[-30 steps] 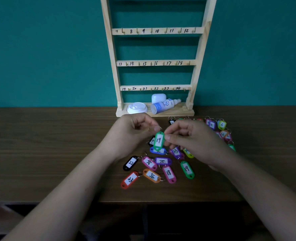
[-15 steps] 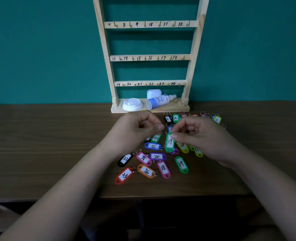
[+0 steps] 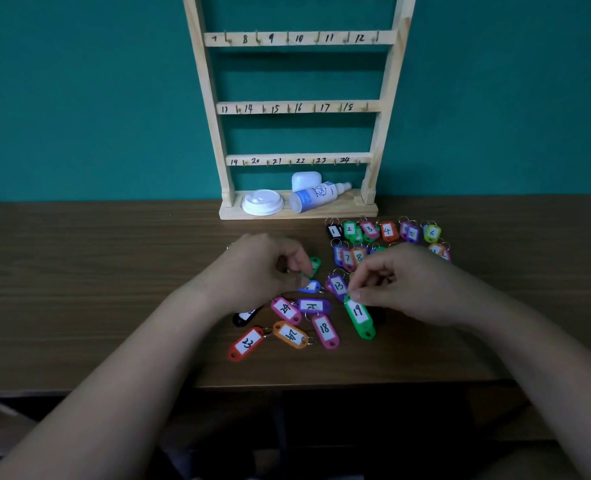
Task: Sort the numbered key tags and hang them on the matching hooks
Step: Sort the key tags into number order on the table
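A wooden rack (image 3: 299, 38) stands at the back with numbered rails 7–12, 13–18 and 19–24; the hooks I can see are bare. Coloured key tags lie spread on the table. My right hand (image 3: 405, 282) pinches the ring end of the green tag 19 (image 3: 358, 315), whose body lies on the table. My left hand (image 3: 259, 268) is curled, its fingertips pinching the end of a small green tag (image 3: 315, 265) above a blue tag (image 3: 310, 286). Purple 13 (image 3: 338, 285) lies between my hands. Near the front are red 23 (image 3: 247, 342), orange 24 (image 3: 290, 335) and pink 18 (image 3: 325, 329).
Tags 1 (image 3: 334, 231) to 6 (image 3: 432, 233) lie in a row at the right, with 7 and 8 below them. On the rack's base rest a white lid (image 3: 263, 201), a spray bottle (image 3: 316, 195) and a white case (image 3: 306, 180). The table's front edge (image 3: 322, 386) is close.
Both hands held green tag 19 up; now only my right hand holds it and has laid it on the table to the right. My left hand has gone down to another green tag.
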The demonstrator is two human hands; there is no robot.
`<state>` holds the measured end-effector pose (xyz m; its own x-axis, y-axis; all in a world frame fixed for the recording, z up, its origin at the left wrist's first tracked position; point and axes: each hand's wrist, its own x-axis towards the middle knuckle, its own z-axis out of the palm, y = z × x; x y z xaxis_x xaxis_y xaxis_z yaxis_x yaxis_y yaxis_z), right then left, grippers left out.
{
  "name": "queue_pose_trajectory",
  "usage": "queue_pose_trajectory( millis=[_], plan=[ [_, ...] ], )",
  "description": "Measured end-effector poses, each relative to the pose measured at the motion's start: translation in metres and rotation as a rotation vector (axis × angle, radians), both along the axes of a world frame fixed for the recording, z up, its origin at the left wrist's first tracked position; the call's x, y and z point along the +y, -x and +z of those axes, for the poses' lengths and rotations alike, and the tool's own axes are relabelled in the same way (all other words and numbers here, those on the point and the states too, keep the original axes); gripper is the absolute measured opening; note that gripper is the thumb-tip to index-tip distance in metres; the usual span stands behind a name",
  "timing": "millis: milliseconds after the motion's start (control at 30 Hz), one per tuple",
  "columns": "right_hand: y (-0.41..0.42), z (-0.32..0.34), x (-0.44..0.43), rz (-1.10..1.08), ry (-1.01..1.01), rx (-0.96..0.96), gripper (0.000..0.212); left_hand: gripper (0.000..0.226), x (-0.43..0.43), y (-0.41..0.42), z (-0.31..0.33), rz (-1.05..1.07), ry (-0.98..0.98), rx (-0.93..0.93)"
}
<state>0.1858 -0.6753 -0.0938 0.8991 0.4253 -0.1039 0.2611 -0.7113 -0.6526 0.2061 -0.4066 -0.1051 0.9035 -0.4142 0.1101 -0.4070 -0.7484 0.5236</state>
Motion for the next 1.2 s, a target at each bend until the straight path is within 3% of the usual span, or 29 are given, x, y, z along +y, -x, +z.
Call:
queue_pose_trajectory(
  millis=[300,667,900,1200],
  plan=[
    [0.001,0.000,0.001,0.002,0.109,-0.064,0.005,0.012,-0.003,0.008,0.004,-0.117,-0.054,0.092],
    [-0.001,-0.004,0.004,-0.033,-0.048,-0.143,0.008,0.014,-0.008,0.012,0.005,-0.122,-0.123,0.132],
    [0.003,-0.003,0.015,-0.033,-0.127,-0.161,0.005,0.011,-0.011,0.009,0.007,0.054,0.199,0.111],
    [0.005,0.002,0.015,-0.046,-0.190,-0.081,0.007,0.017,-0.018,0.016,0.011,0.072,0.496,0.168]
  ],
)
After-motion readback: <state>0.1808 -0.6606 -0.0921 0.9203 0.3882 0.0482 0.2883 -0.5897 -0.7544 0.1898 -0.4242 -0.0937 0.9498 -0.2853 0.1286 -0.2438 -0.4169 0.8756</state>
